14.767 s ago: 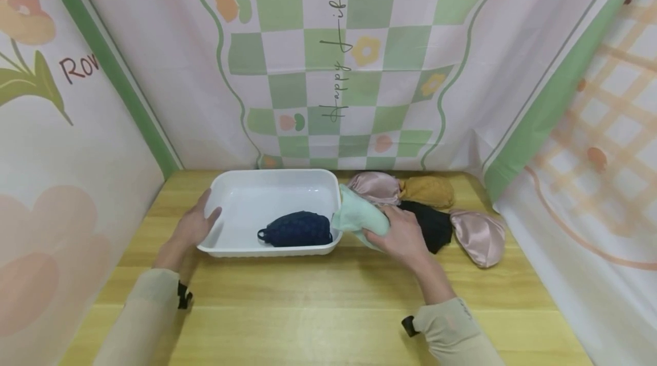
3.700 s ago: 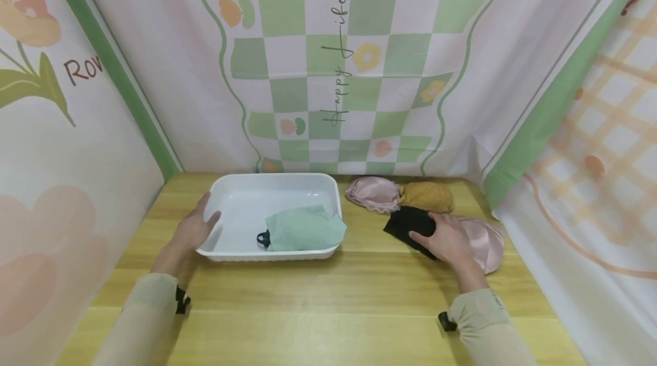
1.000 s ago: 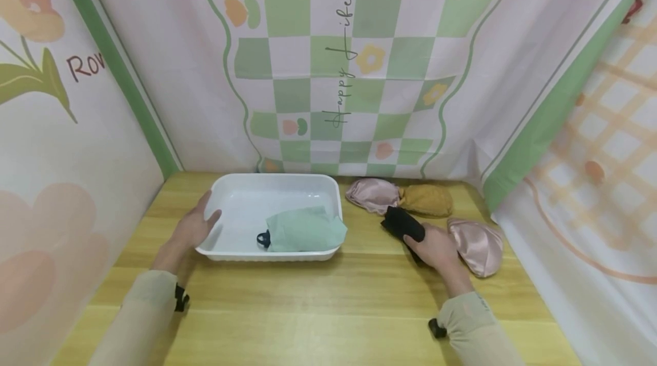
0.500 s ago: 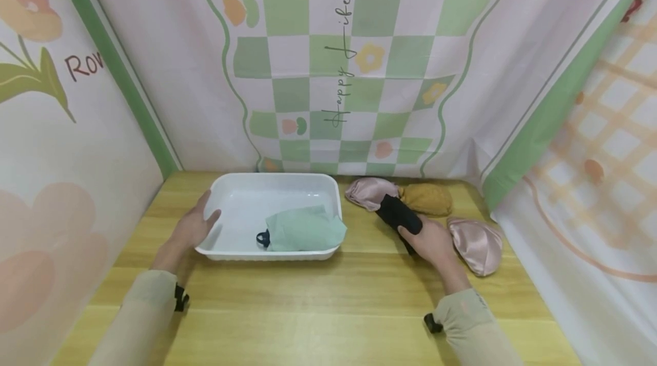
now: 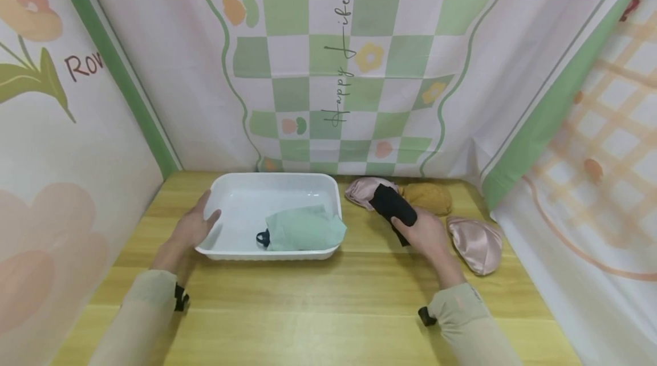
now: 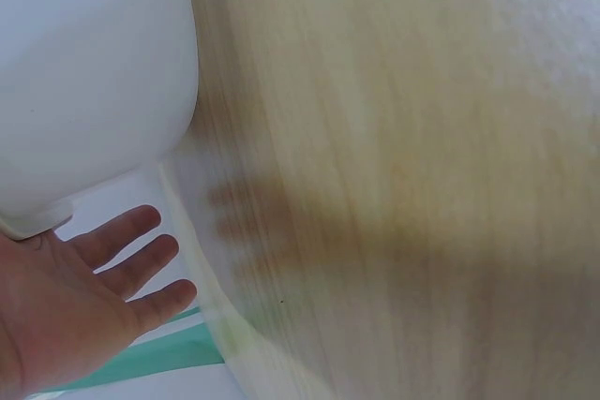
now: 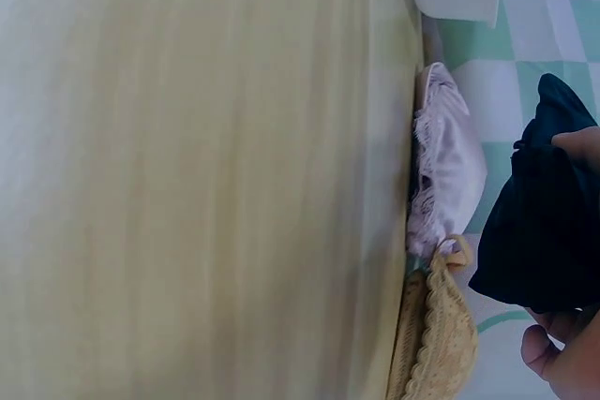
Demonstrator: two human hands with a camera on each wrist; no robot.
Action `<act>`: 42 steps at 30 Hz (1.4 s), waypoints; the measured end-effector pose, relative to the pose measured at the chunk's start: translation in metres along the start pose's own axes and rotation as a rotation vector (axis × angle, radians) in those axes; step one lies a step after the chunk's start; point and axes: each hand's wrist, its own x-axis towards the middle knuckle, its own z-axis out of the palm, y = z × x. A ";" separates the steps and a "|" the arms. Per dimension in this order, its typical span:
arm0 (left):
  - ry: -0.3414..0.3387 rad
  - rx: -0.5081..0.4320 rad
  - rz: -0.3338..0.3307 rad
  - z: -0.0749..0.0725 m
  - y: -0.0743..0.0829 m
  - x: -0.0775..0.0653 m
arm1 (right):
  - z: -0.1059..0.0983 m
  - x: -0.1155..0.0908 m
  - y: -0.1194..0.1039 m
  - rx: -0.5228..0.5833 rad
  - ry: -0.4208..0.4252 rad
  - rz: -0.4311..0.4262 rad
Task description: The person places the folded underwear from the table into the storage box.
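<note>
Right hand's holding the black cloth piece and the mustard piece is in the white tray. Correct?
Not quite: the head view shows the mustard piece on the table, outside the white tray. The right hand is indeed holding the black cloth piece.

Room along the table point(image 5: 308, 309) front — 1 tray point(image 5: 238, 220) behind.
</note>
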 end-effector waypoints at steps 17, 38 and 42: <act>0.011 0.004 0.013 0.000 -0.001 0.001 | -0.005 0.012 -0.039 -0.025 0.012 -0.061; -0.007 0.000 -0.009 -0.001 0.001 0.000 | 0.001 0.018 -0.056 -0.022 -0.027 -0.113; -0.013 -0.001 -0.013 -0.002 0.002 0.000 | 0.000 0.017 -0.055 -0.020 -0.027 -0.109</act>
